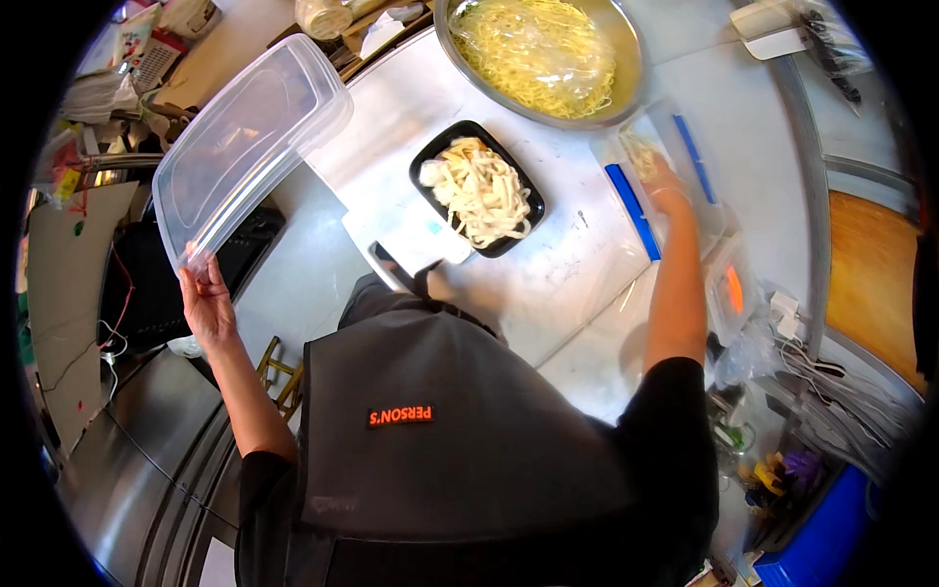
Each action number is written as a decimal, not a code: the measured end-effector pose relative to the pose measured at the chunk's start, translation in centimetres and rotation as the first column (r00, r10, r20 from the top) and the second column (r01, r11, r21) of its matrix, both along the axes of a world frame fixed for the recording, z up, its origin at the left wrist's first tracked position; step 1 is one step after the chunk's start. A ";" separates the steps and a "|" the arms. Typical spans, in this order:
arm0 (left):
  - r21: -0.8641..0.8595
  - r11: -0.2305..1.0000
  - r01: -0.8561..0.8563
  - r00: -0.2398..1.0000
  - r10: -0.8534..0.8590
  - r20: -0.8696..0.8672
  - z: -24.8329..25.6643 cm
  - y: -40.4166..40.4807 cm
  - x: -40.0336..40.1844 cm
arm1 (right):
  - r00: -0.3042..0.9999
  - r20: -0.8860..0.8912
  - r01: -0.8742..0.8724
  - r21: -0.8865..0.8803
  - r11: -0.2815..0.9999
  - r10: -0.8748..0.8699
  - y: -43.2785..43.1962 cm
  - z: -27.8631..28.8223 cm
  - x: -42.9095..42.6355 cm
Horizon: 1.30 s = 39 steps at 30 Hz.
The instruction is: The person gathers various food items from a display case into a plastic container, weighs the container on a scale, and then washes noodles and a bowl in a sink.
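My left hand (207,304) grips the lower corner of a large clear plastic lid (235,139), held up at the left beside the table. My right hand (669,192) reaches into a clear plastic container (710,224) with blue side latches (632,209). Its fingertips touch pale noodles (638,150) there; blur hides whether they are closed on any. Between my hands, a black plastic tray (541,209) holds a heap of thick white noodles (488,191). The tray rests partly over a flat white device (422,238), perhaps a kitchen scale.
A steel bowl (637,81) of thin yellow noodles (513,51) under plastic film stands at the table's far side. Right of the container sits another clear box (726,286) with an orange mark. Cables (814,367) and a white plug adapter (785,312) lie at the right edge.
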<state>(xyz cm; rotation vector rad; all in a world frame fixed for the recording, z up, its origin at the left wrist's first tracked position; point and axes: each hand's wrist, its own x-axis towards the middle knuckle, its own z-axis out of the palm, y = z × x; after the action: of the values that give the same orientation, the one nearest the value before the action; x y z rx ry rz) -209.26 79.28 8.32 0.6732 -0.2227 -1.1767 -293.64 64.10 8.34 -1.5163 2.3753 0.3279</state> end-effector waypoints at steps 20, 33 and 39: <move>0.041 0.996 0.077 0.994 -0.080 0.073 1.0 -2.9 -3.1 | 0.805 0.280 -0.400 -0.395 0.827 0.523 8.9 4.9 32.3; -0.012 0.999 -0.031 0.998 0.030 -0.057 -1.6 1.6 0.0 | 0.597 0.594 0.039 -0.693 0.720 0.539 8.5 20.3 29.5; -0.017 1.000 -0.020 0.998 0.019 -0.057 -1.4 1.1 -0.6 | 0.493 0.659 0.203 -0.722 0.662 0.568 8.4 26.4 29.7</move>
<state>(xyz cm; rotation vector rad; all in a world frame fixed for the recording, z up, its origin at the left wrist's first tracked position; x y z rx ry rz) -209.88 80.36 6.94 0.6246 -0.1778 -1.1721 -263.99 72.48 34.72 -1.6462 1.4451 -1.2700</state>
